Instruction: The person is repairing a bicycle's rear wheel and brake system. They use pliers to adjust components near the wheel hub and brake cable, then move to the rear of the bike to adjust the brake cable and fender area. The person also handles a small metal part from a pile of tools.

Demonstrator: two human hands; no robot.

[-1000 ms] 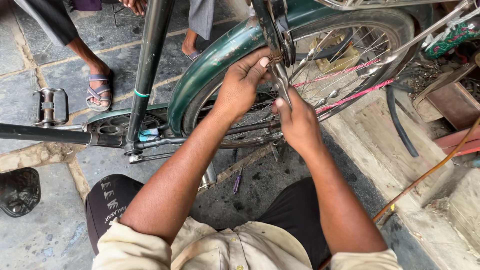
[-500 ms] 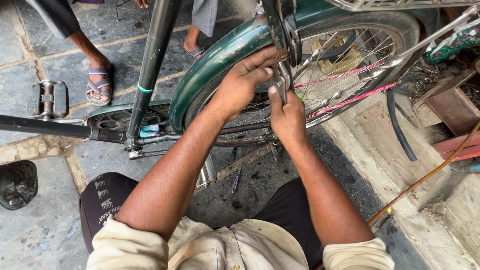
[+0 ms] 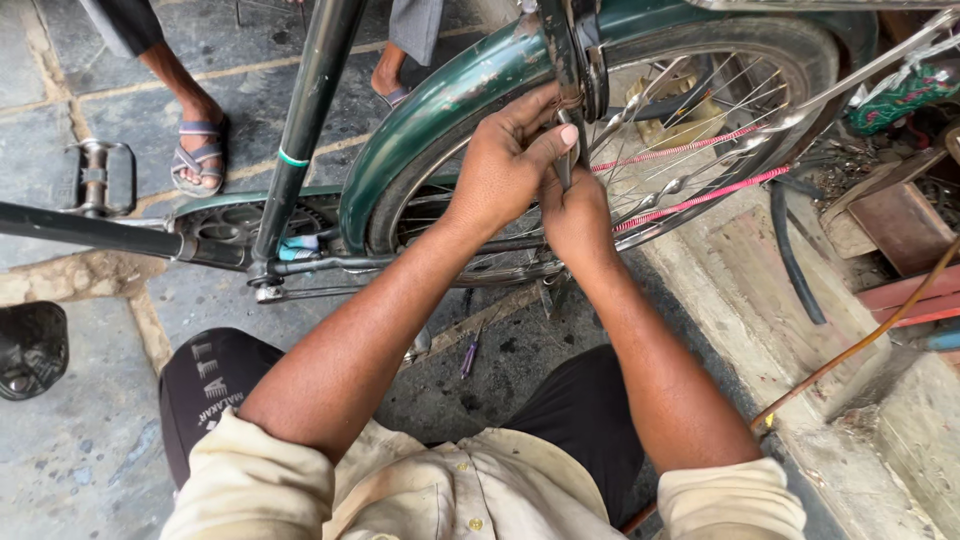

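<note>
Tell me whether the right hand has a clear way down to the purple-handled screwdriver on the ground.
Probably yes. The screwdriver lies on open ground below the wheel, between the person's knees, with nothing over it. The right hand is up at the wheel beside the left hand and would first have to let go.

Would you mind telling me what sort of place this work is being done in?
Probably an outdoor, roadside bicycle repair spot. Both hands, left hand and right hand, work at the rear wheel of a green bicycle; a screwdriver lies on the grimy stone paving, and scrap parts pile beside it.
</note>
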